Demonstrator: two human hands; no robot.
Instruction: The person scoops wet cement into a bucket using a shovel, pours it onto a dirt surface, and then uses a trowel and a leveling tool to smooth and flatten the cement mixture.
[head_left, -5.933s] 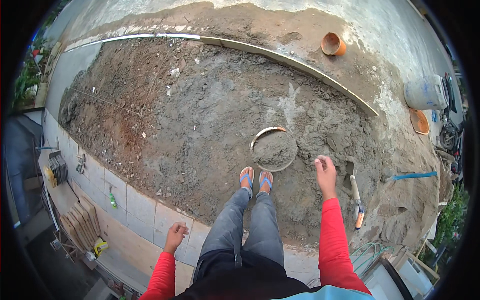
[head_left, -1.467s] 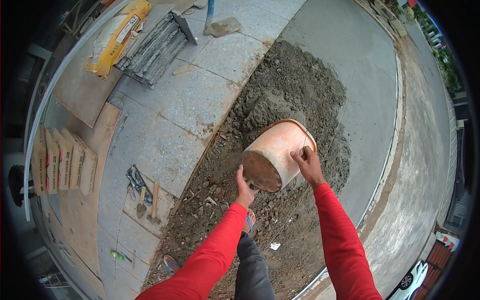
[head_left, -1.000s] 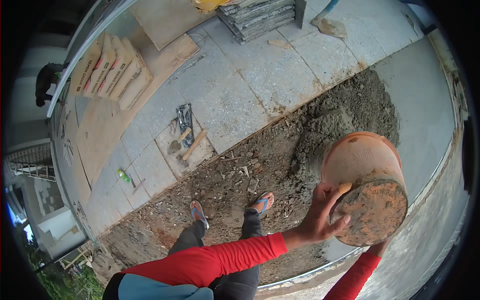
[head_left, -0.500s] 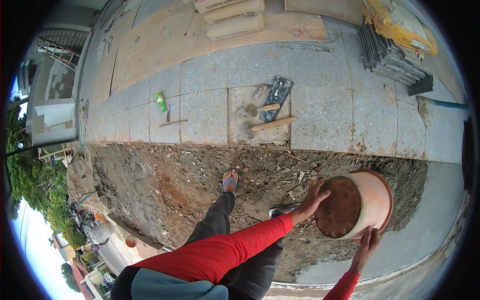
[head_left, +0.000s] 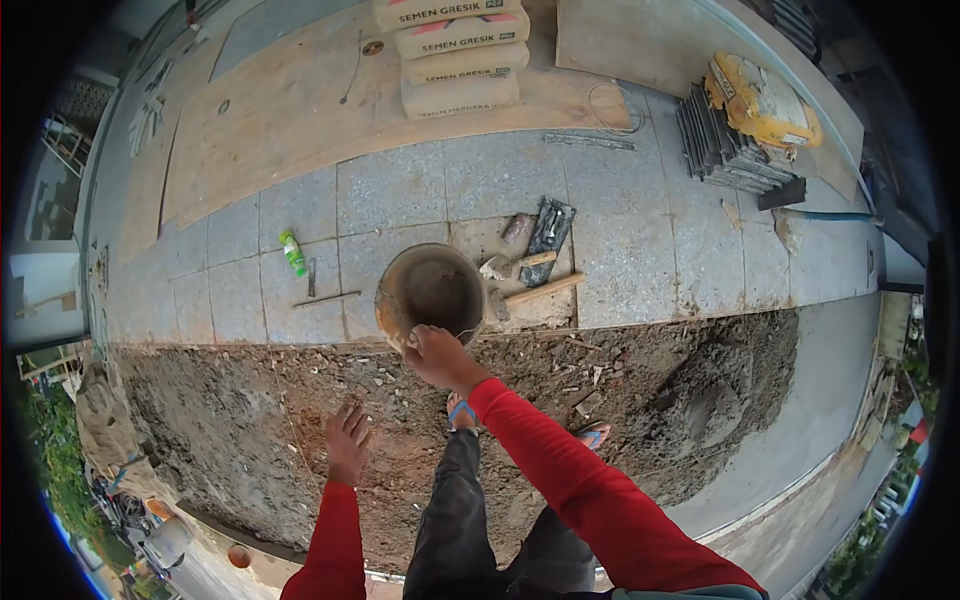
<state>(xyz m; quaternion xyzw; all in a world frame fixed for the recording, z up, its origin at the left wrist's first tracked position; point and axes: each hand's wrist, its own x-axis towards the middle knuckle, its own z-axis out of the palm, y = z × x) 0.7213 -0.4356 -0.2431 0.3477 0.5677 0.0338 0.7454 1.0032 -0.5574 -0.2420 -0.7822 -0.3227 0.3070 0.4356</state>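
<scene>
My right hand (head_left: 440, 358) is closed on the near rim of a mortar-stained bucket (head_left: 402, 290). The bucket is upright with its mouth toward me, at the edge of the paving tiles. Its inside is coated grey, and a thin wire handle hangs by the rim. Lower and to the left, my left hand (head_left: 347, 440) is held over the rubble with its fingers apart, holding nothing. To the right of my feet lies a mound of wet grey mortar (head_left: 712, 398). Right of the bucket are a wooden-handled hammer (head_left: 540, 290) and a black plastic packet (head_left: 550, 237).
Cement bags (head_left: 465, 62) are stacked on a plywood sheet (head_left: 290, 120) beyond the tiles. A pile of dark tiles (head_left: 725, 150) carries a yellow bag (head_left: 760, 100). A green bottle (head_left: 292, 253) lies at left. Smooth grey screed (head_left: 790, 410) borders the rubble strip.
The bucket has gone from tipped over in both hands at the right to upright by the tiles in my right hand alone. My left hand has let go and moved left. A mortar mound now shows.
</scene>
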